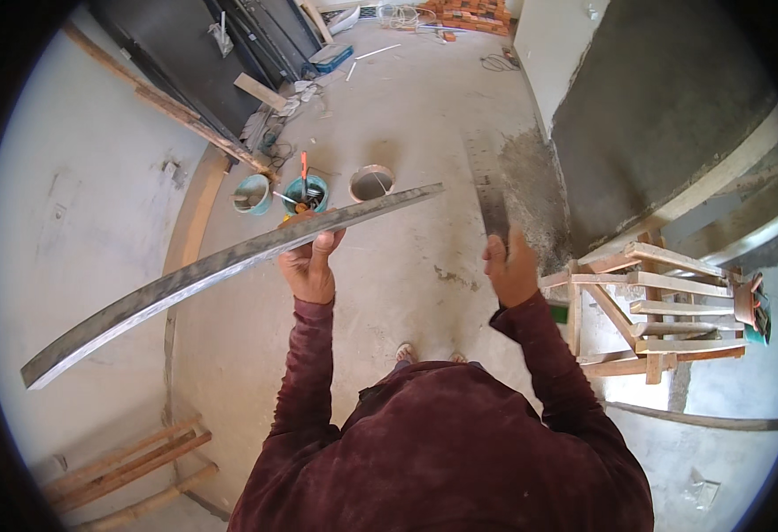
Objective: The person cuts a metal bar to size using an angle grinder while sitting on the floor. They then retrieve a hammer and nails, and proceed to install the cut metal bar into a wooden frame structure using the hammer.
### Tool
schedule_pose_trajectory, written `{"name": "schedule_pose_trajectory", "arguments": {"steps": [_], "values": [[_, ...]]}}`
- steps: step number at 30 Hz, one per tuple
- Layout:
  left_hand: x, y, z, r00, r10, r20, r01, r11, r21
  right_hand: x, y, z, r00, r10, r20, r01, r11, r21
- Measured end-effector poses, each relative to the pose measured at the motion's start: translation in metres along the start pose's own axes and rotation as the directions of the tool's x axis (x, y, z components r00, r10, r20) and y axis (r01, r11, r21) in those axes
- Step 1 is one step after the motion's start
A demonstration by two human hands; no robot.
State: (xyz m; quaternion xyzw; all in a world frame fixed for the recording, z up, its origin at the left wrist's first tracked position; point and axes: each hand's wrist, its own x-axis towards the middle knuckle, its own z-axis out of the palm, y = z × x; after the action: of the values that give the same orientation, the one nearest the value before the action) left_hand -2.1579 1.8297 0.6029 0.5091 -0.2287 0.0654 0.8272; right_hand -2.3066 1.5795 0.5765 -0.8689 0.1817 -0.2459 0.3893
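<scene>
My left hand [311, 266] is closed around a long grey metal straightedge [229, 257], its face smeared with what looks like dried mortar. The bar slants from low at the far left up to a tip near the middle of the view. Off to the right, my right hand [513, 266] grips the near end of a long flat metal blade [488, 191]. That blade points away from me, apart from the straightedge, and is blurred; its exact kind cannot be made out. Beyond the straightedge stand a teal bucket of tools [306, 191] and a round bucket [372, 181].
Another teal bucket [252, 194] stands near the left wall. A wooden trestle [646, 301] is at my right, beside a dark, partly plastered wall [664, 106]. Timber [132, 457] lies at lower left. Bricks [469, 13] and dark panels [194, 53] are at the far end.
</scene>
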Motion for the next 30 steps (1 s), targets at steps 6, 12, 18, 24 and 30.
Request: {"name": "schedule_pose_trajectory", "arguments": {"steps": [6,12,18,24,30], "values": [[-0.016,-0.026,-0.014,0.996,-0.021,-0.088,0.018,0.999,-0.029,-0.011,0.006,0.047,0.966,-0.185,0.181,0.227,0.941,-0.250],[-0.020,-0.032,-0.021,0.993,-0.113,-0.024,0.110,0.989,-0.102,-0.009,0.001,0.043,0.944,-0.215,0.248,0.267,0.944,-0.195],[-0.030,-0.035,-0.021,0.977,-0.200,-0.070,0.192,0.976,-0.101,0.001,0.010,0.036,0.897,-0.171,0.408,0.237,0.965,-0.117],[-0.042,-0.046,-0.033,0.962,-0.179,-0.208,0.180,0.984,-0.012,0.012,0.025,0.047,0.860,-0.191,0.473,0.229,0.973,-0.023],[-0.057,-0.047,-0.084,0.909,-0.235,-0.344,0.260,0.965,0.027,-0.001,0.018,0.090,0.781,-0.091,0.618,-0.019,0.985,0.170]]}}
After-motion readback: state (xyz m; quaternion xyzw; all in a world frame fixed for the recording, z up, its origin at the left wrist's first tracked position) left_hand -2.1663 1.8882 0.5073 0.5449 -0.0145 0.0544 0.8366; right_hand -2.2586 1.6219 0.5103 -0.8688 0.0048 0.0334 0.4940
